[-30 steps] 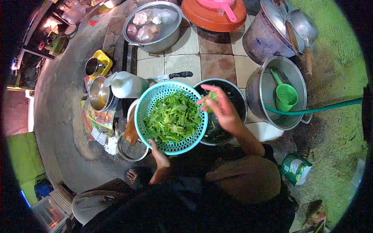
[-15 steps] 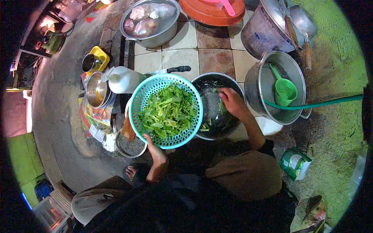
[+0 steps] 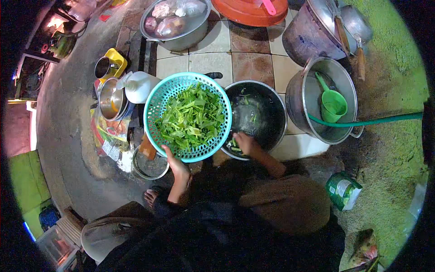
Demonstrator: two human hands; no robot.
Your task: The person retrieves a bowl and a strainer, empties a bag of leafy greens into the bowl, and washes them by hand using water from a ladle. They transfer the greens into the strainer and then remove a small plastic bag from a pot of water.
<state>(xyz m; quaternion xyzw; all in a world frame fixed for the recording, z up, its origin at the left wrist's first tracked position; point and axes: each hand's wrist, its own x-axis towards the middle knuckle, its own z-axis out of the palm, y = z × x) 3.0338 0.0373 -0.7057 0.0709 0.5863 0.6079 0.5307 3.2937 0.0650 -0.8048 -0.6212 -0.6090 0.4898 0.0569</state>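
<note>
My left hand point(image 3: 176, 164) grips the near rim of a turquoise colander point(image 3: 152, 90), thumb over the edge. Cut leafy greens point(image 3: 192, 118) fill the colander, which is held up beside a dark metal basin point(image 3: 282, 122). Water and a few loose bits of greens lie in the basin. Low at the basin's near side, my right hand point(image 3: 247, 144) reaches in with its fingers bent together at some green pieces point(image 3: 234, 146). Whether those fingers hold any of them is hard to make out.
To the right stands a large pot point(image 3: 297, 97) with a green dipper point(image 3: 334, 105) and a green hose point(image 3: 380, 121) across it. A pot of bagged items point(image 3: 186, 41) sits at the back. A knife handle point(image 3: 214, 75) shows behind the colander; a white jug point(image 3: 138, 88) stands left.
My right hand has moved from the basin's far right part to its near left edge. The colander in my left hand has shifted slightly left and away from me.
</note>
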